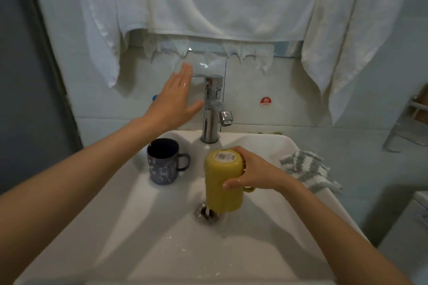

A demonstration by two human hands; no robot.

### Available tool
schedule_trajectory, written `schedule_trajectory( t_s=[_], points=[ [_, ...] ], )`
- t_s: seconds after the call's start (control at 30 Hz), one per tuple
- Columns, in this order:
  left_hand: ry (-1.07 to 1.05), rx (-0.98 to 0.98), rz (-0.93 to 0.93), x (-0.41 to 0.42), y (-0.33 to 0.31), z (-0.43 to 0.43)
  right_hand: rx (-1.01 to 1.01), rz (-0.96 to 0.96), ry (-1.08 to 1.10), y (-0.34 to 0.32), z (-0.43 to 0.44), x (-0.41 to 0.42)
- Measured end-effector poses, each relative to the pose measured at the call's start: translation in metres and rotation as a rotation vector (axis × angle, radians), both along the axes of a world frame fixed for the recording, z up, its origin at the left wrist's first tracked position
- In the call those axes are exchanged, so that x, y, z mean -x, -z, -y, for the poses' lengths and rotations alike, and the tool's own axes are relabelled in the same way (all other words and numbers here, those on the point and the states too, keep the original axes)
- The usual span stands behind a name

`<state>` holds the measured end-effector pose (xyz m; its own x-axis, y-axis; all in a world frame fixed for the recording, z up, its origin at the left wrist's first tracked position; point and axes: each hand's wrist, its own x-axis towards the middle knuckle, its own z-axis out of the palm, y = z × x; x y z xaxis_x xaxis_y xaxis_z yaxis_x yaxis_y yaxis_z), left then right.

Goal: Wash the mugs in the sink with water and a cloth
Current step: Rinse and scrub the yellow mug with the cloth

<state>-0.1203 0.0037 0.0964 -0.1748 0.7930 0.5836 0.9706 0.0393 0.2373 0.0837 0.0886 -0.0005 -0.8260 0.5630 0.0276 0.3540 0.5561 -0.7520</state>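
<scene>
My right hand point(254, 172) grips a yellow mug point(222, 185) by its side and handle, upside down over the drain point(203, 214) of the white sink point(129, 227). Water drips from the mug's mouth. A dark blue patterned mug point(163, 162) stands upright on the sink's left back ledge. My left hand point(176, 97) is raised with straight fingers beside the chrome faucet point(212, 109), its fingertips at the lever. A grey-and-white striped cloth point(305, 169) lies on the sink's right rim.
White towels point(208, 0) hang on the wall above the faucet. A red "HOT" sticker point(265, 101) is on the tiles to the faucet's right. A metal rack point(410, 122) sits at the far right edge.
</scene>
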Motion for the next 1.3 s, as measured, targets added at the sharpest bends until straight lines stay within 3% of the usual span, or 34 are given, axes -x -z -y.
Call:
schedule_trajectory(
  t_s=[0.17,0.4,0.47,0.57,0.63,0.7,0.73,0.87,0.93,1.03,1.07,1.2,1.23,1.3],
  points=[
    [0.170,0.083,0.673,-0.051,0.066,0.033,-0.012,0.031,0.000,0.002,0.002,0.003],
    [0.158,0.444,1.300,-0.074,0.114,0.031,-0.072,0.200,0.061,0.011,0.008,0.006],
    [0.170,0.322,1.275,-0.072,0.111,0.027,-0.080,0.100,0.105,0.004,0.010,0.006],
    [0.241,0.014,1.068,-0.069,0.109,0.027,-0.118,-0.172,0.124,-0.002,0.016,0.008],
    [0.217,0.146,1.126,-0.066,0.112,0.026,-0.149,-0.065,0.124,0.005,0.018,0.011],
    [0.150,0.435,1.193,-0.064,0.116,0.028,-0.147,0.146,0.122,0.012,0.019,0.011],
    [0.144,0.424,1.133,-0.063,0.116,0.028,-0.146,0.132,0.120,0.012,0.019,0.010],
    [0.308,-0.042,1.017,-0.063,0.102,0.034,-0.130,-0.264,0.073,-0.004,0.022,0.013],
    [0.292,0.040,1.035,-0.061,0.109,0.034,-0.137,-0.211,0.066,0.001,0.022,0.014],
    [0.194,0.434,1.200,-0.062,0.114,0.032,-0.147,0.132,0.061,0.014,0.020,0.012],
    [0.189,0.395,1.156,-0.061,0.112,0.030,-0.146,0.098,0.060,0.011,0.019,0.011],
    [0.319,-0.035,0.950,-0.065,0.089,0.036,-0.186,-0.327,0.011,-0.010,0.018,0.009],
    [0.326,-0.041,0.939,-0.064,0.094,0.037,-0.201,-0.331,0.007,-0.009,0.018,0.008],
    [0.289,0.176,1.042,-0.061,0.103,0.037,-0.211,-0.135,0.012,0.000,0.019,0.008]
  ],
)
